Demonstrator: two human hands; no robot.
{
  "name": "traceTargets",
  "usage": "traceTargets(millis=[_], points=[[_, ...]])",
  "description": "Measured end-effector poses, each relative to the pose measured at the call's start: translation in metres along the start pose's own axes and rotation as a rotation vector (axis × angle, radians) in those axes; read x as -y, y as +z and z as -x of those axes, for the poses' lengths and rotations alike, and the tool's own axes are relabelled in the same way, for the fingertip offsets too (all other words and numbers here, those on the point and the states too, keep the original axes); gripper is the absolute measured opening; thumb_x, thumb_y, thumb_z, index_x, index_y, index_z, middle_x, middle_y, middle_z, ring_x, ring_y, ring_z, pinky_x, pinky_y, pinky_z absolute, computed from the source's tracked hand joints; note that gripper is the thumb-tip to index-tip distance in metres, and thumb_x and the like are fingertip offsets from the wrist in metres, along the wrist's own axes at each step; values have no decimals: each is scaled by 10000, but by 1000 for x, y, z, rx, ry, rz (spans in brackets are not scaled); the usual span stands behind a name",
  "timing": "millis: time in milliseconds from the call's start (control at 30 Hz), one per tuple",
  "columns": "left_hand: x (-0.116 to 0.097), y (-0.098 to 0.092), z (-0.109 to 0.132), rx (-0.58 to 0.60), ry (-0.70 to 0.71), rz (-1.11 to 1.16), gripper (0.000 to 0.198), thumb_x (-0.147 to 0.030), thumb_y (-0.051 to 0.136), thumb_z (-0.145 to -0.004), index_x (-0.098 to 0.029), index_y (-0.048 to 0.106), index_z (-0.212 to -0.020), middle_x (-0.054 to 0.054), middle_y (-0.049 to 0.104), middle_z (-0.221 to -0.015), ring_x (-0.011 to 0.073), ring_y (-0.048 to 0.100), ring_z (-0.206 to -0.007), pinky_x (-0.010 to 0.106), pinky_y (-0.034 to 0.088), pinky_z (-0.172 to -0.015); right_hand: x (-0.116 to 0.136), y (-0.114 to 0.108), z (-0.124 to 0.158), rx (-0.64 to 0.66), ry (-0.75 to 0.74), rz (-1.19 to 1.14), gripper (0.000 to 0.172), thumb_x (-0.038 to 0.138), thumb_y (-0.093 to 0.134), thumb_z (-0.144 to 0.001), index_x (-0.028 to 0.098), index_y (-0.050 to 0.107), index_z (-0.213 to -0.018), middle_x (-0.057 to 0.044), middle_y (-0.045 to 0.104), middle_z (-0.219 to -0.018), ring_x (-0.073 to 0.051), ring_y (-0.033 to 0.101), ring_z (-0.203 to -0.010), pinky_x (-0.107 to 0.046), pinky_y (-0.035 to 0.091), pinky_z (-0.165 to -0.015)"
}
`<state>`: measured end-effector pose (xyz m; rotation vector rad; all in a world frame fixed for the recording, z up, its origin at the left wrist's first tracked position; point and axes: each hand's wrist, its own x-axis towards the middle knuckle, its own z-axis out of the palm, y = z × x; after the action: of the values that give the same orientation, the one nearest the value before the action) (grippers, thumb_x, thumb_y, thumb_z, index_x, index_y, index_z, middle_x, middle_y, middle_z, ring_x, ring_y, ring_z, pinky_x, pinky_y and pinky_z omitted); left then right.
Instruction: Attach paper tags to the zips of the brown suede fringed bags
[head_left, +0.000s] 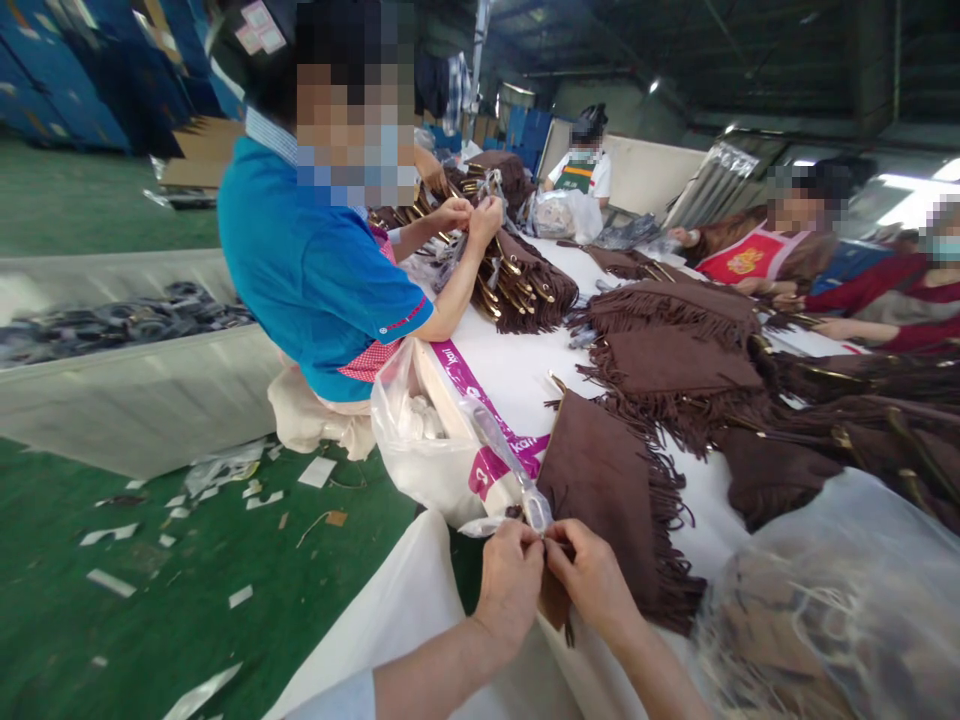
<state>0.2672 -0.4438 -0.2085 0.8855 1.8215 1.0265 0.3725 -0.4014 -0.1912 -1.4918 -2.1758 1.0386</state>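
My left hand point(510, 580) and my right hand point(589, 575) meet at the table's near edge, fingertips pinched together. Between them is the lower end of a narrow clear plastic sleeve point(517, 470), which runs up over the edge. Exactly what lies inside the sleeve at my fingertips is hidden. Beside and partly under my right hand lies a flat brown suede-like piece point(600, 480) with long fringe down its right side. A gold-coloured bar end point(558, 382) sticks out at its top.
More brown fringed pieces point(675, 365) cover the white table to the right. A clear plastic bag point(840, 610) stands at front right, another point(420, 460) hangs off the left edge. A co-worker in a blue shirt point(315, 250) sits at left; others sit across. Scraps litter the green floor point(187, 600).
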Motion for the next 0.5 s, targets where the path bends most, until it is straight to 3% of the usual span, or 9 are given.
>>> traceTargets(millis=[233,500], points=[[2,12,-3,-41,-214,433,107,-93,495,-614,-160,527,-537,-37,478,-489,97,450,-507,216,359,-531,0,6,2,-40,-33,60,214,333,410,-789,178,551,-750,-53,602,-743,-202,571,-697,-320,400,-652],[-16,7,4,-17,-270,519,184,-76,464,-592,-179,431,-444,-56,356,-403,84,347,-418,221,288,-471,-5,11,5,-87,-103,103,248,338,378,-818,176,559,-765,-55,598,-764,-202,587,-703,-315,408,-654]])
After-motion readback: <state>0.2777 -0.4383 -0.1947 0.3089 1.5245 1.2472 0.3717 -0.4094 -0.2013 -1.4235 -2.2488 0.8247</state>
